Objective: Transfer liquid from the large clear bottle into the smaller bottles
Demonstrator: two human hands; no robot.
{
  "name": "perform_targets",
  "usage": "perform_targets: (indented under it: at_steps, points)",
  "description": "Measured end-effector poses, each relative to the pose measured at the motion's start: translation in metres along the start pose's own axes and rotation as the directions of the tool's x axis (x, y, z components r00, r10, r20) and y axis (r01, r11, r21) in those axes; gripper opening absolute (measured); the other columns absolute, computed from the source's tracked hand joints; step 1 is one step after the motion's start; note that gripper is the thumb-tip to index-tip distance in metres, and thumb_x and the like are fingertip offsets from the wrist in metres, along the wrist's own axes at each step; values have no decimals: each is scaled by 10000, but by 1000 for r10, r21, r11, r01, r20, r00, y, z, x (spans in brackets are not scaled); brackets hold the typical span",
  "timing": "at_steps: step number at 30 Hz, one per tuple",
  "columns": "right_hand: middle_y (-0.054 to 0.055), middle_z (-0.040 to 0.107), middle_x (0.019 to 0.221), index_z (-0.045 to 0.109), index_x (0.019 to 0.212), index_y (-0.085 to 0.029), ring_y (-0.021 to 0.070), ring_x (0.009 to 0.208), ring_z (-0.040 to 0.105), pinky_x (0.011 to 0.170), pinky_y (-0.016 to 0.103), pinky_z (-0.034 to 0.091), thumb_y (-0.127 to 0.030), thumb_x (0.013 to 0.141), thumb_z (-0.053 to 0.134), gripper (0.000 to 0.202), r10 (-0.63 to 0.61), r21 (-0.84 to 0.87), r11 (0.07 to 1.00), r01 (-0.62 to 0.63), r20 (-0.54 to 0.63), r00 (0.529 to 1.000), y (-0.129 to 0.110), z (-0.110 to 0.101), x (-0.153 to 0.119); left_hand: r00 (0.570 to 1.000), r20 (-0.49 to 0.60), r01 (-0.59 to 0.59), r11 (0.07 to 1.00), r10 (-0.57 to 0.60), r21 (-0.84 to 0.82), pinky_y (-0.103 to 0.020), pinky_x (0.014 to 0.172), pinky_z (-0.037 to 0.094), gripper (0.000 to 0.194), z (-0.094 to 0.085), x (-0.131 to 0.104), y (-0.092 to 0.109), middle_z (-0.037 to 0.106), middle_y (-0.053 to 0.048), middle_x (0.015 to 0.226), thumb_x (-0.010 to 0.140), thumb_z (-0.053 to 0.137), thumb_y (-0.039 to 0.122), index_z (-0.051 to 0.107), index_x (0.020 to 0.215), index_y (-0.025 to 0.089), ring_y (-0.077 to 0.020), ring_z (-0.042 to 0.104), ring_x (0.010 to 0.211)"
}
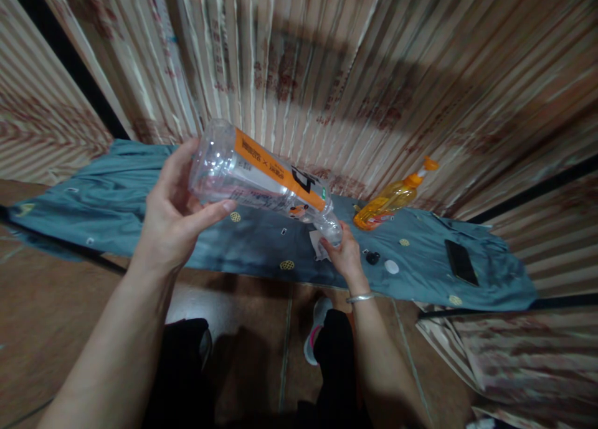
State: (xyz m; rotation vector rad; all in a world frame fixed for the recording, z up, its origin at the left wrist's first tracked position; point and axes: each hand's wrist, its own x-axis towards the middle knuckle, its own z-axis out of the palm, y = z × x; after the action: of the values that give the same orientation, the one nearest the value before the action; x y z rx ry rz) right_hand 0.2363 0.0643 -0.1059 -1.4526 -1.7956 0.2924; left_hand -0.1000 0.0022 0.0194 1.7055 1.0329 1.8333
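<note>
A clear plastic bottle (264, 177) with an orange and white label is held tilted above the cloth, its base up at the left and its neck down at the right. The base end rests in my left hand (175, 208), with the thumb along its near side. At the neck, the fingers of my right hand (343, 251) are closed around the bottle's end. A white piece of paper (318, 245) lies on the cloth just beside my right hand.
On the blue-green cloth (252, 248) stand or lie an orange pump bottle (390, 202), a small black object (372, 258), a white disc (391, 266) and a dark phone-like slab (461, 262). Striped curtains (289, 61) hang behind. Black bars run at both sides.
</note>
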Motion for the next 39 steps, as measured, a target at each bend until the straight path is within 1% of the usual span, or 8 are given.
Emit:
perform_targets:
  at_steps: [5,11,14,20,24,29,34,39]
  points:
    - [164,691,1258,542,1326,-156,309,1116,677,987,467,536,-315,793,696,576,10,12,1000,-10,13,1000,-2,-1,0,999,28,-31,1000,30,3,-453,1103,533,915,-2,0,-2,524,-39,1531,627,942,308,518,1438,340,-323,491,1433]
    - [170,690,1260,538,1331,-147,312,1121,677,983,469,538,-322,792,696,589,23,7,1000,-23,19,1000,-3,-1,0,1000,15,-25,1000,24,12,-430,1016,601,951,-4,0,-2,525,-54,1536,602,956,301,512,1443,344,-341,510,1416]
    - [158,696,1253,540,1326,-160,303,1120,677,984,461,537,-323,789,697,583,20,12,1000,-20,10,1000,-2,-1,0,999,24,-24,999,24,23,-431,975,625,958,-4,0,-1,514,-67,1547,596,959,311,513,1443,338,-357,503,1418]
    - [153,689,1263,538,1329,-169,299,1121,674,992,462,532,-320,784,699,588,28,8,1000,-28,22,999,0,-1,0,997,58,-55,998,53,30,-369,875,667,975,-4,1,-2,505,-59,1545,596,961,305,494,1451,356,-353,529,1389]
    - [156,688,1260,541,1326,-170,301,1128,672,994,458,528,-318,791,697,577,11,12,1000,-11,10,1000,-1,-1,0,998,24,-52,998,51,44,-356,852,676,978,-3,1,-1,501,-64,1553,567,973,291,524,1432,369,-376,511,1400]
    - [161,682,1272,533,1340,-163,302,1142,666,999,459,523,-315,797,695,587,13,-1,1000,-13,16,1000,-1,-1,0,997,2,-81,996,81,24,-314,783,683,955,1,2,1,548,-64,1497,554,979,301,556,1408,352,-356,585,1321]
    - [156,692,1254,540,1340,-161,298,1111,673,981,456,533,-328,797,700,589,11,7,1000,-12,21,1000,1,0,0,999,-13,-51,997,52,59,-314,776,684,962,2,2,4,535,-92,1508,549,980,331,557,1412,332,-376,552,1347]
    - [151,695,1249,542,1336,-164,297,1104,675,976,456,535,-318,790,698,588,16,3,1000,-16,12,1000,0,0,0,998,-27,-47,998,49,43,-263,739,675,947,3,2,4,555,-80,1484,551,980,318,566,1402,325,-335,592,1304]
